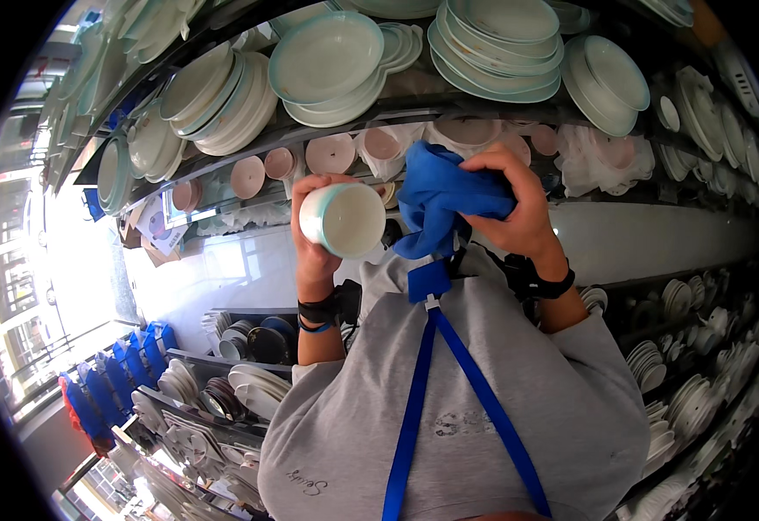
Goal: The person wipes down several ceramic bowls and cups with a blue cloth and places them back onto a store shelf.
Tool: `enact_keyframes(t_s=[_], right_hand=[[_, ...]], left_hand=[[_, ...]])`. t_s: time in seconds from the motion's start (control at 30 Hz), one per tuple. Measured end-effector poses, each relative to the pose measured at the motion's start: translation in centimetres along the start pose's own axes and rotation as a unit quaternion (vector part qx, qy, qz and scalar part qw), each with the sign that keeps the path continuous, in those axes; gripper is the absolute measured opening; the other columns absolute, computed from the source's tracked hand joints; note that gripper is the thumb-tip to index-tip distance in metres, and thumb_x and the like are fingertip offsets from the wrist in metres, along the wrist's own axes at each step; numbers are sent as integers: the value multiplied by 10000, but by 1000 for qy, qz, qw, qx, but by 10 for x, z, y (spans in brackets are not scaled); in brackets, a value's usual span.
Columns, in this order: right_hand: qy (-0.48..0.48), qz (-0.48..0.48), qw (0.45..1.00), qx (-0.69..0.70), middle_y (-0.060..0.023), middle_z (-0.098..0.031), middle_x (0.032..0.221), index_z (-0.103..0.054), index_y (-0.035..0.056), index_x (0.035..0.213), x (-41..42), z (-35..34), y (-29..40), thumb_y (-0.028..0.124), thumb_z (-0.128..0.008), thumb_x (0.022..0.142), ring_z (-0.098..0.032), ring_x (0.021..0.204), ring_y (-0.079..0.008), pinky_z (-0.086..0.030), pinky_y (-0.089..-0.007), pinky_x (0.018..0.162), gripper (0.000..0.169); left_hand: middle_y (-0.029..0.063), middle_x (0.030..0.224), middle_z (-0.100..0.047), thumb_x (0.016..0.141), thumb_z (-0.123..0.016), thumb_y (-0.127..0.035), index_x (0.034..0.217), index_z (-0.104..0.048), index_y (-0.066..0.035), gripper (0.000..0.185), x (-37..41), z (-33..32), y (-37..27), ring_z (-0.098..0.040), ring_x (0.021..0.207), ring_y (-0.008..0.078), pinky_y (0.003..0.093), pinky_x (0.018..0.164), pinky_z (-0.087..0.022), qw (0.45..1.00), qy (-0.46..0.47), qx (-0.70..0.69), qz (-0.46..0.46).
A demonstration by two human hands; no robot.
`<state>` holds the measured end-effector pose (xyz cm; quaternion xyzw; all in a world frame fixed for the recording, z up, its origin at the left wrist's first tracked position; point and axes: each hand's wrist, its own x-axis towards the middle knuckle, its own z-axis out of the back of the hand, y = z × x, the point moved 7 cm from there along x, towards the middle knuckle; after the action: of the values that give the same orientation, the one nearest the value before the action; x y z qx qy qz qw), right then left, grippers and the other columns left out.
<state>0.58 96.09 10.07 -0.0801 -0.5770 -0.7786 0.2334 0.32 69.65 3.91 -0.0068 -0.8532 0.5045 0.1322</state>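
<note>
In my left hand is a white ceramic cup with a pale turquoise outer band, tilted so its mouth faces me. The inside of the cup looks bare. My right hand grips a bunched blue cloth, pinched between thumb and fingers. Cup and cloth are side by side with a small gap between them. Both are held in front of my chest, before a shelf of dishes.
A dark shelf bears stacked plates and bowls. Pink bowls, some in plastic wrap, stand on the tier below. Behind me are more shelves with crockery. Pale glossy floor runs between the rows.
</note>
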Motion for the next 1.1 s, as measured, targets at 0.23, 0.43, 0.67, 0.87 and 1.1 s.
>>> enact_keyframes(t_s=[0.23,0.43,0.67,0.87,1.1], right_hand=[[40,-140,982,121,-125,-618,1275,-541,32,1384,-2,-29,8,105,-825,756,-639,1158,-239,-507,-360,989,693],[-23,-195,838,509,-187,-494,1491,-294,1,1555,-21,-10,-14,330,-800,890,-602,1289,-287,-547,-365,1019,898],[55,-177,933,310,-142,-503,1505,-286,-1,1582,-38,-18,-27,237,-808,914,-589,1292,-252,-447,-397,1123,880],[12,-165,963,213,-122,-630,1349,-440,-13,1494,-40,-52,-20,197,-776,952,-604,1220,-196,-461,-360,1078,671],[-229,-167,945,165,-82,-698,1163,-571,14,1288,-41,-6,-27,168,-759,959,-683,957,-133,-562,-283,852,408]], left_hand=[[227,1093,-691,690,-872,-627,1236,-528,-1,899,1,-45,1,-650,1037,290,442,984,-500,983,175,-46,22],[215,1053,-673,732,-816,-700,1231,-519,16,922,6,-38,5,-667,923,262,350,772,-559,992,119,-30,22],[162,1028,-652,758,-623,-884,1229,-517,13,1018,2,-34,22,-678,923,237,323,783,-564,994,91,20,55],[129,1091,-655,724,-663,-882,1269,-494,7,1056,-8,-39,42,-690,969,224,315,843,-567,985,123,40,115],[134,1177,-626,781,-691,-815,1314,-455,13,1013,-4,-40,24,-683,1061,235,361,901,-582,997,58,0,48]])
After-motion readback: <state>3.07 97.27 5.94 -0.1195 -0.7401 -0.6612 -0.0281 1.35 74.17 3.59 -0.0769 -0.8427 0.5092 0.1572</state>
